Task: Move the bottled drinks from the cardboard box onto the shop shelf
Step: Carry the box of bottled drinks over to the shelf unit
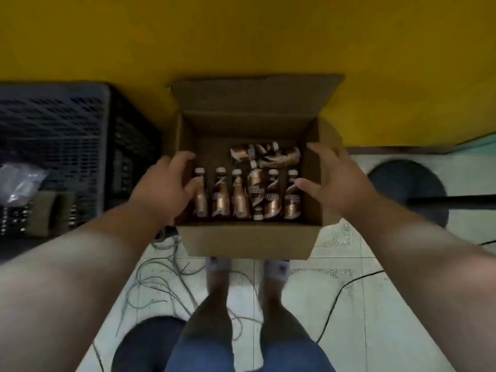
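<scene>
Left hand [161, 189] grip apart, fingers spread and curled over the left wall of the cardboard box [249, 240], thumb just beside the leftmost bottle; contact with that bottle can't be told from the blur. Right hand [332, 181] grip also apart, fingers over the right wall, thumb pointing inward near the rightmost bottle, nothing clamped. Both forearms bare, reaching down from the lower corners.

Bottled drinks [243, 196] are all inside the box: a row of brown-and-copper bottles with white caps along the near side, caps pointing away, with one in the row lying the opposite way, cap toward the near wall. A few more bottles [265, 154] lie sideways behind the row, toward the right. Left rear floor of the box is bare. Box flaps are open, the far flap standing up against the yellow wall [241, 36].

Box sits on the tiled floor [335, 291], just ahead of the person's feet [248, 265], in pale footwear. Blue denim shorts at the bottom edge.

Left of the box, just beside it: a black plastic crate [67, 135] with lattice sides, a crumpled clear plastic bag [21, 183] on it. Tangle of grey cables [166, 275] on the floor by the box's near left corner. Right of the box: a dark round base [408, 191] with a black pole running off the right edge, and a black cable [346, 294] trailing across the tiles. Another dark round shape [147, 345] at lower left. No shelf in view.
</scene>
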The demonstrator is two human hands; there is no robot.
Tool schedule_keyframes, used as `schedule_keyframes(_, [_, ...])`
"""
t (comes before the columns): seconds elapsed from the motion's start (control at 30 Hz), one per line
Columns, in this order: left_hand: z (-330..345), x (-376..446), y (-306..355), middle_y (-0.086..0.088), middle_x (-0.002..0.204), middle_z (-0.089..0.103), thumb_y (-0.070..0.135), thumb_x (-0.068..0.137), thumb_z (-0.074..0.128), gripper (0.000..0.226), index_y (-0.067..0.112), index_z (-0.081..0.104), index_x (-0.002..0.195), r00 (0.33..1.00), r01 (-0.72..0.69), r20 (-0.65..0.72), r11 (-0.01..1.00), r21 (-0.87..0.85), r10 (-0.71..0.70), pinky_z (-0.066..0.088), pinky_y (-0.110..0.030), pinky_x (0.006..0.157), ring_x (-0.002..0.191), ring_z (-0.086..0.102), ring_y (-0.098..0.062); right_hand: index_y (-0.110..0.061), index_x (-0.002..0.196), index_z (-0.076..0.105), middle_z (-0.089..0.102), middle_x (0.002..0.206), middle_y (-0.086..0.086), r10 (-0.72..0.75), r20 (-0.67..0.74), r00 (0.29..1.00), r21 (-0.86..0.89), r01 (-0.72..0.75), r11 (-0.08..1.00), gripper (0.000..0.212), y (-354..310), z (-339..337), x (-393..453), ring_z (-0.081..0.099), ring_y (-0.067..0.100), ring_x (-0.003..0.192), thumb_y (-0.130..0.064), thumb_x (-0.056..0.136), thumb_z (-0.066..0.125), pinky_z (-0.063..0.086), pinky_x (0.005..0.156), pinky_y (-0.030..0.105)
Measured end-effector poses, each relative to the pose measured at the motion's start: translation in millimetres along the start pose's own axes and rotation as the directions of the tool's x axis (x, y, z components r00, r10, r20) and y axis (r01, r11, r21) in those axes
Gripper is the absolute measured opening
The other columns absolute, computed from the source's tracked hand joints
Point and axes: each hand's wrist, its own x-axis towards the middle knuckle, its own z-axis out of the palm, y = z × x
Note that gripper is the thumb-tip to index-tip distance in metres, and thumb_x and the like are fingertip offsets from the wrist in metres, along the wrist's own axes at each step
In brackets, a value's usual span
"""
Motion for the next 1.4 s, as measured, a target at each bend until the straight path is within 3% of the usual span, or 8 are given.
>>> schedule_keyframes(0.1, [36,35,-13,-0.016,0.138,0.038,0.057,0.089,0.049,0.055,0.040,0.031,0.138,0.989,0.110,-0.110,0.985,0.132,-0.095,0.043,-0.051,0.100,0.125,0.040,-0.037,-0.040,0.143,0.029,0.036,0.146,0.009,0.035,-0.013,0.999,-0.022,-0.036,0.999,0.073,32,34,36,0.046,0.032,0.127,-0.048,0.082,0.068,0.043,0.100,0.042])
schedule_keyframes(0.3, [86,82,-48,-0.023,0.130,0.046,0.050,0.091,0.052,0.058,0.039,0.025,0.141,0.985,0.163,0.030,0.979,0.119,-0.167,0.052,-0.051,0.086,0.107,0.055,-0.045,-0.038,0.141,0.031,0.040,0.134,0.023,0.160,-0.002,0.987,-0.131,-0.159,0.978,0.062,97,82,85,0.055,0.044,0.109,-0.038,0.088,0.063,0.051,0.092,0.049])
schedule_keyframes(0.6, [87,89,-60,-0.016,0.106,0.054,0.005,0.085,0.058,0.047,0.028,0.040,0.122,0.996,0.094,-0.009,0.996,0.001,-0.094,0.046,-0.033,0.055,0.069,0.055,-0.028,-0.017,0.115,0.049,0.063,0.102,0.018,-0.064,0.023,0.998,-0.273,0.068,0.960,0.034,113,79,116,0.061,0.038,0.090,-0.022,0.084,0.063,0.054,0.073,0.044])
schedule_keyframes(0.73, [82,80,-53,-0.015,0.112,0.053,0.002,0.084,0.058,0.046,0.028,0.039,0.117,0.994,0.107,-0.015,0.994,-0.006,-0.107,0.048,-0.036,0.057,0.073,0.055,-0.029,-0.014,0.108,0.048,0.062,0.089,0.016,-0.083,0.016,0.996,-0.226,0.084,0.970,0.030,115,77,108,0.060,0.035,0.078,-0.013,0.081,0.064,0.051,0.066,0.038])
schedule_keyframes(0.87, [56,53,-38,-0.018,0.114,0.052,0.002,0.081,0.058,0.047,0.025,0.041,0.118,0.997,0.060,-0.040,0.998,0.014,-0.059,0.043,-0.037,0.064,0.078,0.050,-0.028,-0.011,0.106,0.045,0.059,0.074,0.014,-0.108,0.006,0.994,-0.215,0.107,0.971,0.028,116,59,77,0.056,0.033,0.069,-0.013,0.083,0.061,0.046,0.062,0.038])
schedule_keyframes(1.07, [-39,-19,20,-0.014,0.103,0.052,0.000,0.078,0.059,0.049,0.027,0.040,0.113,1.000,0.017,0.011,0.998,0.065,-0.018,0.046,-0.039,0.060,0.073,0.054,-0.031,-0.014,0.104,0.043,0.056,0.068,0.010,-0.029,0.061,0.998,-0.190,0.040,0.981,0.026,91,-33,-9,0.052,0.031,0.064,-0.014,0.084,0.060,0.040,0.057,0.033])
schedule_keyframes(1.23, [-107,-96,70,-0.007,0.099,0.054,0.005,0.082,0.059,0.046,0.036,0.036,0.108,1.000,0.005,0.014,0.993,0.120,-0.007,0.051,-0.037,0.057,0.072,0.059,-0.028,-0.027,0.094,0.040,0.055,0.073,0.003,0.153,0.025,0.988,-0.225,-0.144,0.964,0.023,73,-112,-110,0.056,0.026,0.068,-0.023,0.085,0.061,0.042,0.057,0.032])
schedule_keyframes(1.4, [-139,-150,122,-0.005,0.106,0.052,0.004,0.083,0.062,0.052,0.035,0.037,0.116,0.988,-0.153,0.014,0.972,0.177,0.153,0.049,-0.032,0.053,0.076,0.057,-0.019,-0.028,0.091,0.041,0.058,0.074,0.007,0.315,-0.153,0.937,-0.181,-0.339,0.923,0.026,82,-143,-225,0.053,0.027,0.065,-0.022,0.081,0.065,0.042,0.055,0.031])
